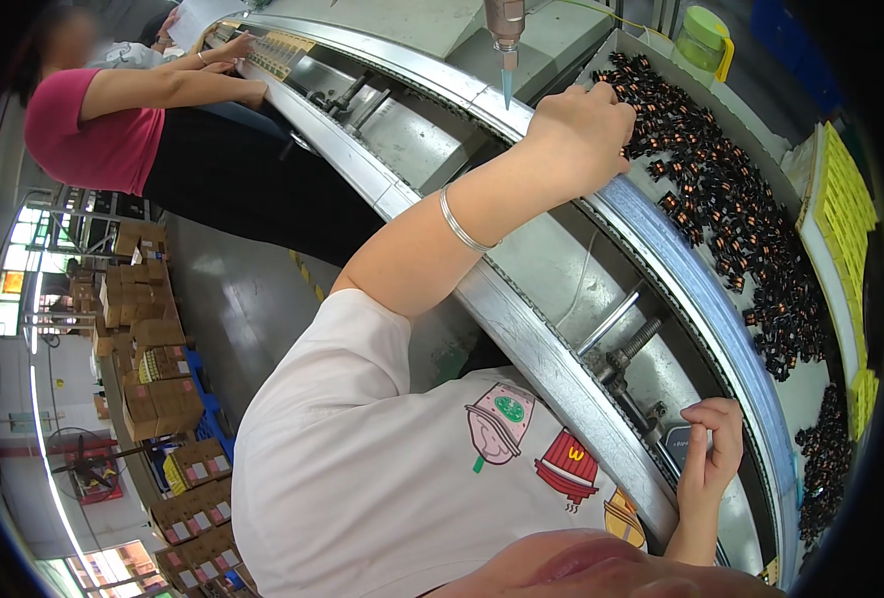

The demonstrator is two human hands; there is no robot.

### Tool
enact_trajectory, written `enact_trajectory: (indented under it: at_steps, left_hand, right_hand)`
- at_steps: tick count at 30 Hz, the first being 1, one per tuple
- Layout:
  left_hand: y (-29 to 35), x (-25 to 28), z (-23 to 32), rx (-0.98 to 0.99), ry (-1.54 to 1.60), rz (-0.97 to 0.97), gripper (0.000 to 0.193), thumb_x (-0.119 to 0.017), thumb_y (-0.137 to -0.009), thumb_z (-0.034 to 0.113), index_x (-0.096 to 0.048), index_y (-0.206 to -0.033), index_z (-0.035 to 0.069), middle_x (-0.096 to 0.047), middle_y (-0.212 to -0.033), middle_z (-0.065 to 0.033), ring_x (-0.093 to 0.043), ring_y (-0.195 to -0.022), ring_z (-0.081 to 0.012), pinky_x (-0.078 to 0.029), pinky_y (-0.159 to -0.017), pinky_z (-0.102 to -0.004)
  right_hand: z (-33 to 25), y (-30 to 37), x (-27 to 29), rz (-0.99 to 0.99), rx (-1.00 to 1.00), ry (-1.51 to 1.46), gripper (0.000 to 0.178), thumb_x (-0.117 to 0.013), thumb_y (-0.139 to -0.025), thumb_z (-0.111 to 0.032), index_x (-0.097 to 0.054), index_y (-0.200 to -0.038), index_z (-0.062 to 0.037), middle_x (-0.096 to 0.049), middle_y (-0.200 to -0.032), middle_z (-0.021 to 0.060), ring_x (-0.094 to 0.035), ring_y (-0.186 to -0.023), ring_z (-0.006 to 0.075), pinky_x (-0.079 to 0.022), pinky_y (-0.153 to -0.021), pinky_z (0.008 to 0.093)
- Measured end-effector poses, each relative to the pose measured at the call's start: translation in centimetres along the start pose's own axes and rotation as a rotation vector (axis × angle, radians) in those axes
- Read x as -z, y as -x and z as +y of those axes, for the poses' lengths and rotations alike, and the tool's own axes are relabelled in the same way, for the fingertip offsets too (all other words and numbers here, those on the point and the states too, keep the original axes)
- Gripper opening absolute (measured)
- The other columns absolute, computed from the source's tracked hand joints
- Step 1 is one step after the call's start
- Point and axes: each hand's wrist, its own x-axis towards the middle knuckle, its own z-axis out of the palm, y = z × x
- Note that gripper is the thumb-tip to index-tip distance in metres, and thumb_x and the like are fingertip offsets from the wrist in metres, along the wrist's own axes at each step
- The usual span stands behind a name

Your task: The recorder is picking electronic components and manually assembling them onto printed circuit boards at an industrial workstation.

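Note:
My left hand (583,135), with a silver bangle (452,221) on its arm, reaches over the conveyor's far rail to the edge of a pile of small black parts with copper-orange middles (701,179). Its fingers are curled, and what they hold, if anything, is hidden. Lower right, my right hand (713,453) is above the conveyor's inner gap, fingers bent toward the thumb; I cannot make out anything between them. Beside its thumb is a dark, rounded device (677,441); whether the hand touches it cannot be told.
A metal nozzle with a blue tip (508,85) points down beside my left hand. The silver conveyor rail (551,369) curves past my body. Yellow trays (846,209) and a green-lidded jar (703,35) stand behind the parts. A co-worker in pink (78,130) works upper left. Cartons (158,399) are stacked at left.

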Motion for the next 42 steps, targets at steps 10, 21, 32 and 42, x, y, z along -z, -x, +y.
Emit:
enact_trajectory:
  at_steps: [10, 21, 32, 42]
  left_hand:
    - [-0.2, 0.2, -0.1, -0.066, 0.058, 0.025, 0.021, -0.081, -0.082, 0.025, -0.071, -0.094, 0.011, -0.066, -0.099, -0.0069, -0.067, -0.099, -0.0277, -0.055, -0.085, -0.0402]
    - [-0.3, 0.9, 0.6, -0.086, 0.217, 0.035, 0.020, -0.081, -0.085, 0.024, -0.074, -0.095, 0.008, -0.072, -0.092, -0.0069, -0.069, -0.083, -0.0262, -0.054, -0.075, -0.0385]
    - [0.4, 3.1, 1.1, -0.094, 0.327, 0.467, 0.020, -0.075, -0.089, 0.033, -0.074, -0.089, 0.014, -0.071, -0.082, -0.0032, -0.070, -0.075, -0.0267, -0.055, -0.067, -0.0373]
    - [10.3, 4.2, -14.7, 0.292, 0.056, 0.885, 0.035, -0.088, -0.080, 0.026, -0.069, -0.099, 0.004, -0.072, -0.105, -0.0073, -0.067, -0.092, -0.0207, -0.052, -0.079, -0.0358]
  right_hand:
    - [-0.1, 0.1, 0.0, 0.015, -0.029, -0.001, 0.011, -0.062, -0.094, -0.008, -0.070, -0.094, -0.0007, -0.063, -0.095, 0.0129, -0.060, -0.087, 0.0257, -0.047, -0.078, 0.0343]
    - [-0.1, 0.1, 0.3, -0.019, -0.007, -0.007, 0.011, -0.064, -0.089, -0.001, -0.071, -0.097, -0.0011, -0.064, -0.097, 0.0124, -0.061, -0.087, 0.0244, -0.048, -0.076, 0.0338]
    - [0.6, -0.3, -0.1, 0.043, 0.075, 0.048, 0.009, -0.062, -0.094, -0.002, -0.070, -0.095, -0.0014, -0.064, -0.095, 0.0126, -0.061, -0.087, 0.0247, -0.048, -0.079, 0.0342]
    - [1.0, 0.4, -0.2, 0.069, 0.116, 0.113, 0.011, -0.057, -0.098, -0.007, -0.067, -0.096, -0.0006, -0.063, -0.095, 0.0120, -0.060, -0.090, 0.0240, -0.047, -0.081, 0.0328]
